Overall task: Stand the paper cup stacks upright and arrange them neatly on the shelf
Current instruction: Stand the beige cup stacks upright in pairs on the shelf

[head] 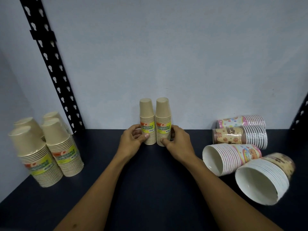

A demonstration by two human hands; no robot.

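Both hands reach forward to the middle of the dark shelf (150, 189), each closed around one of two upright kraft cup stacks standing side by side near the back wall (166, 55). In the head view the left hand (133, 139) wraps the lower part of the left kraft stack (147, 121), thumb across the front below its yellow-green label, fingers round its left side. The right hand (177, 139) grips the right kraft stack (163, 121) the same way, thumb low on the front and fingers curled round its right side. The two stacks stand rims down, bases up, touching or very nearly so; their labels face the camera.

At the shelf's left end a group of four kraft stacks (45, 147) stands upright and close together, just in front of a black perforated shelf post (55, 75).

At the right end four printed cup stacks lie on their sides. Two lie at the back, a pink patterned stack (241, 121) behind a brown patterned stack (240, 136), touching each other. Nearer the camera, a rainbow-print stack (231, 157) and a brown-print stack (265, 177) lie with their white open mouths turned toward the front left, the two touching.
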